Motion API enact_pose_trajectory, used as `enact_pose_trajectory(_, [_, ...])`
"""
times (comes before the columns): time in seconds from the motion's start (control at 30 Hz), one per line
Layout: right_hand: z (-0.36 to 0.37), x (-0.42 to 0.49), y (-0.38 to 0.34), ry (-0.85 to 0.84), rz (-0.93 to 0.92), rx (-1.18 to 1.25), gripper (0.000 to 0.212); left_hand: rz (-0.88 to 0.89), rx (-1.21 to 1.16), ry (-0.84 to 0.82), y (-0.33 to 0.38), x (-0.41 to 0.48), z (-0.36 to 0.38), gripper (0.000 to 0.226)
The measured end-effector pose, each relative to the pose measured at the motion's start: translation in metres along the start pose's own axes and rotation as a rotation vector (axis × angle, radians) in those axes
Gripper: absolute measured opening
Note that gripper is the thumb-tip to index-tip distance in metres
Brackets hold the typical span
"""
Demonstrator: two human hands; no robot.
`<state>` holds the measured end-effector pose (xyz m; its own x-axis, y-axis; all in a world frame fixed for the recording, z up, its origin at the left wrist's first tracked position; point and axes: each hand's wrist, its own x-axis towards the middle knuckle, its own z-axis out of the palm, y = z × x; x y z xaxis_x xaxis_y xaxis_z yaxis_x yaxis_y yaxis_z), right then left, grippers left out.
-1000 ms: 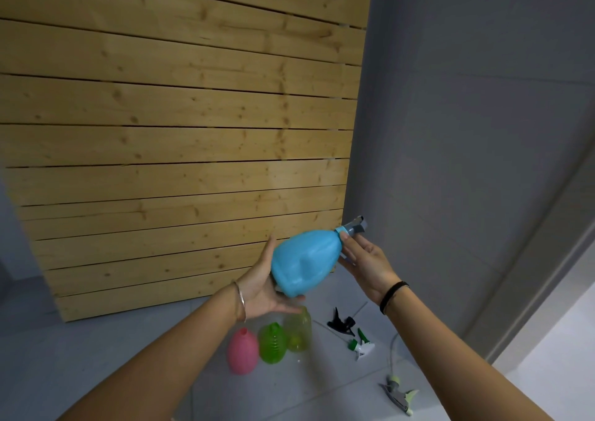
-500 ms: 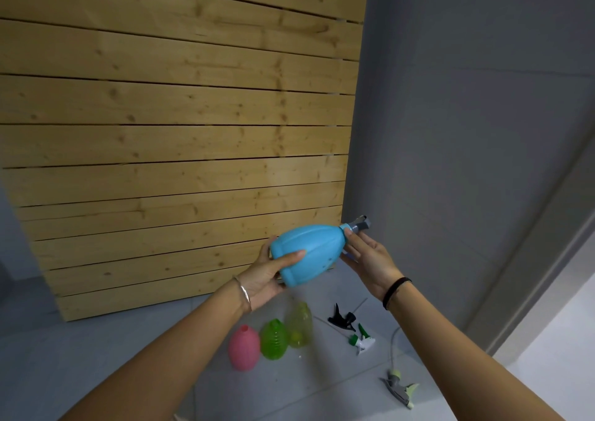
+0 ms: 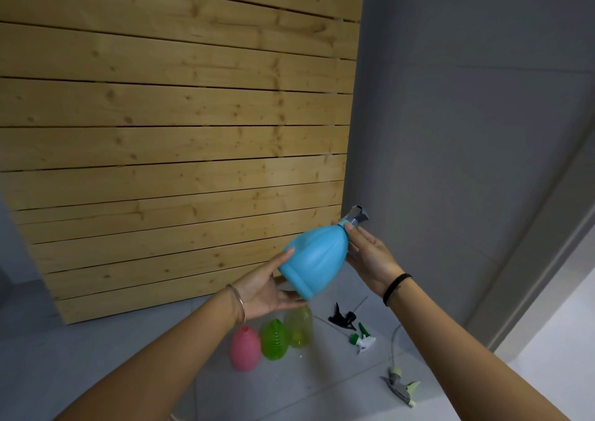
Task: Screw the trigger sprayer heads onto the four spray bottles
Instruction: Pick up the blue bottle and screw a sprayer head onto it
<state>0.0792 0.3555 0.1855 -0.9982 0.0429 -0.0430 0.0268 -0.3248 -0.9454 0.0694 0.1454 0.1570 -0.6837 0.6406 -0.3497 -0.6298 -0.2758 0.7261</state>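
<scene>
I hold a blue spray bottle [image 3: 314, 259] tilted, its neck pointing up and right. My left hand [image 3: 265, 288] cups its base. My right hand [image 3: 367, 253] grips it at the neck, where a grey sprayer head [image 3: 355, 216] sits on the bottle's mouth. On the floor below stand a pink bottle [image 3: 245, 349], a green bottle [image 3: 274, 340] and a yellow-green bottle [image 3: 299, 327], none with a head. Loose heads lie to their right: a black one [image 3: 341, 317], a green-and-white one [image 3: 363, 338] and a grey-and-pale-green one [image 3: 402, 387].
A slatted wooden panel [image 3: 180, 130] leans against the grey wall [image 3: 467, 114] on the left. The floor is grey tile [image 3: 96, 349]. A door frame [image 3: 547, 243] runs up the right side. Thin dip tubes trail from the loose heads.
The blue bottle has turned in my hands and its neck has tipped further upward. My left hand has shifted from the side to under the base.
</scene>
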Motion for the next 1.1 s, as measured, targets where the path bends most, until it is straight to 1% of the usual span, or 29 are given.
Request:
enact_pose_trajectory(0.1, [0.001, -0.002, -0.002, -0.045, 0.017, -0.02, 0.036, 0.009, 0.188, -0.042, -0.002, -0.001, 0.0, 0.097])
enact_pose_trajectory(0.17, [0.005, -0.004, -0.002, -0.112, 0.031, -0.052, 0.033, -0.033, 0.262, -0.057, -0.004, -0.001, 0.002, 0.091])
enact_pose_trajectory(0.27, [0.012, -0.007, -0.003, -0.197, 0.078, -0.109, 0.038, -0.055, 0.364, -0.085, -0.007, -0.001, 0.007, 0.09])
enact_pose_trajectory(0.33, [0.015, -0.008, -0.003, -0.193, 0.093, -0.104, 0.038, -0.035, 0.413, -0.073, -0.007, -0.001, 0.011, 0.093])
enact_pose_trajectory(0.47, [0.019, -0.008, -0.007, -0.119, 0.096, -0.073, 0.036, 0.068, 0.587, 0.035, -0.001, -0.003, 0.011, 0.092])
enact_pose_trajectory(0.63, [0.028, -0.006, -0.011, -0.053, 0.068, 0.001, 0.036, 0.176, 0.625, 0.127, 0.001, -0.002, 0.013, 0.074])
enact_pose_trajectory(0.7, [0.032, -0.006, -0.012, -0.041, 0.051, 0.012, 0.035, 0.204, 0.627, 0.148, 0.004, -0.004, 0.013, 0.074])
enact_pose_trajectory(0.83, [0.035, -0.006, -0.014, -0.066, 0.057, 0.012, 0.037, 0.215, 0.622, 0.125, 0.005, -0.005, 0.01, 0.075])
enact_pose_trajectory(0.97, [0.042, -0.007, -0.01, -0.09, 0.05, -0.055, 0.036, 0.14, 0.6, 0.069, 0.003, -0.007, 0.0, 0.091])
enact_pose_trajectory(1.03, [0.049, -0.006, -0.005, -0.116, 0.023, -0.123, 0.034, 0.15, 0.602, 0.033, 0.007, -0.009, -0.004, 0.081])
enact_pose_trajectory(1.07, [0.052, -0.006, -0.002, -0.139, -0.001, -0.179, 0.034, 0.178, 0.609, 0.058, 0.011, -0.01, -0.004, 0.078])
enact_pose_trajectory(1.1, [0.055, -0.005, 0.001, -0.164, -0.027, -0.248, 0.035, 0.208, 0.61, 0.126, 0.017, -0.011, -0.004, 0.085])
